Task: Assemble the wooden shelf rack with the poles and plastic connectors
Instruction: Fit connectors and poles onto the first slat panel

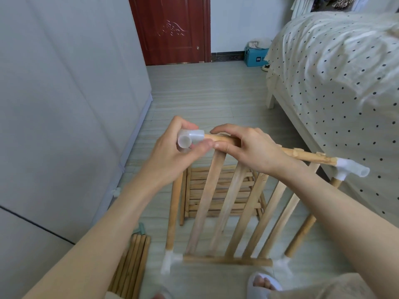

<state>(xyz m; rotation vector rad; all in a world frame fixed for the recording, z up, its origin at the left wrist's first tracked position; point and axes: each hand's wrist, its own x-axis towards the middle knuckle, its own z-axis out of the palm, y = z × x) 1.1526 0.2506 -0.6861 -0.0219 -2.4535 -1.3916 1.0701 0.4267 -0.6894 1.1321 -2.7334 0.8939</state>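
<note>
A wooden slatted shelf panel (235,212) is held tilted above the floor. My left hand (172,152) grips a translucent plastic connector (190,138) sitting on the left end of the panel's top rail (306,156). My right hand (248,145) grips that rail just right of the connector. Another connector (349,169) caps the rail's right end, with a pole (302,231) running down from it. Two more connectors (170,262) (282,265) sit at the bottom rail's corners; a pole (174,212) rises from the left one.
Another slatted shelf panel (224,190) lies flat on the floor beneath. A bundle of spare poles (131,268) lies at the lower left. A grey wardrobe (64,104) stands on the left, a dotted bed (336,93) on the right. My slippered foot (263,283) is at the bottom.
</note>
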